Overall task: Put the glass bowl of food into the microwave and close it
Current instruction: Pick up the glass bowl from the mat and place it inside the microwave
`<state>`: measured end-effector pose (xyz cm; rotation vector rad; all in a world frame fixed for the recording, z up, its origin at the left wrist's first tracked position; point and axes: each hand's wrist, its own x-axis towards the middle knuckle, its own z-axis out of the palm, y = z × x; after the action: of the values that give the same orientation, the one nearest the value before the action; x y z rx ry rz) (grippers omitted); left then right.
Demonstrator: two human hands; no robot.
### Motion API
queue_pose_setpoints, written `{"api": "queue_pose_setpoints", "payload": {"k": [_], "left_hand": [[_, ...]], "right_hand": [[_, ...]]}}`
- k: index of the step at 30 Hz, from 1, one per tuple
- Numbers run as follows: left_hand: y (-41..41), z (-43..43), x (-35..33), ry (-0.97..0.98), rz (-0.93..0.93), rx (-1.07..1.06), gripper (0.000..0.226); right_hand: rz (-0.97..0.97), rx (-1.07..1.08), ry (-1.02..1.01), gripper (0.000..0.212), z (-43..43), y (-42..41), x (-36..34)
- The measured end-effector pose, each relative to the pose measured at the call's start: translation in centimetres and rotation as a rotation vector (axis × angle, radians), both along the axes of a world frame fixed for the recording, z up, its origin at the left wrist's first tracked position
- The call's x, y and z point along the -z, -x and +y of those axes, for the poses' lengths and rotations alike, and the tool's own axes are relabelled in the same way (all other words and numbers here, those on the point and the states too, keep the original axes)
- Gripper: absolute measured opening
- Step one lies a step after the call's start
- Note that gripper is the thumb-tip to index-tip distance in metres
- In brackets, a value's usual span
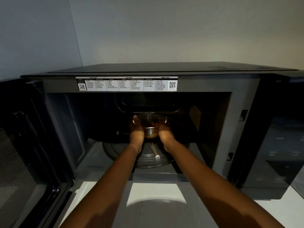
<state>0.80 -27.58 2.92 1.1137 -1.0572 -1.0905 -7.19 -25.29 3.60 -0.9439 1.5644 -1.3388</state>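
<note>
A black microwave (243,129) stands in front of me with its door (24,153) swung wide to the left. Both my arms reach into the dark cavity. My left hand (136,131) and my right hand (165,132) clasp a small glass bowl (150,127) of brownish food from either side, thumbs over its rim. The bowl hangs above the round glass turntable (148,159), whose roller arm shows underneath. The bowl's lower part is partly hidden by my fingers.
A white label with menu tables and QR codes (126,83) runs along the frame above the cavity. The microwave's control side (279,145) stands at the right. A white counter (156,191) lies below. A pale wall is behind.
</note>
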Motion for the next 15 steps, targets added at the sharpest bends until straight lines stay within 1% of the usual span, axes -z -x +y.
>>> {"api": "queue_pose_setpoints", "payload": {"k": [4,6,9,11,13,15], "left_hand": [[-0.2,0.5,-0.2,0.000,-0.087,-0.048,0.051],[-0.2,1.2,-0.6,0.007,-0.129,-0.080,0.051],[-0.4,2.7,-1.3,-0.002,-0.230,-0.178,0.052],[-0.8,4.5,-1.5,0.041,-0.350,-0.271,0.052],[-1.1,6.5,-1.3,0.122,-0.517,-0.358,0.051],[-1.3,8.4,-0.3,0.179,-0.673,-0.375,0.052]], "right_hand": [[0.047,0.012,0.005,0.052,0.6,-0.2,-0.4],[0.102,0.025,0.021,0.054,1.2,-0.2,-0.7],[0.192,0.055,0.087,0.050,2.9,-0.3,-1.3],[0.270,0.065,0.145,0.047,4.7,-0.3,-1.4],[0.404,0.043,0.186,0.044,6.7,-0.3,-1.4],[0.558,0.003,0.194,0.046,8.5,-0.2,-0.8]]}}
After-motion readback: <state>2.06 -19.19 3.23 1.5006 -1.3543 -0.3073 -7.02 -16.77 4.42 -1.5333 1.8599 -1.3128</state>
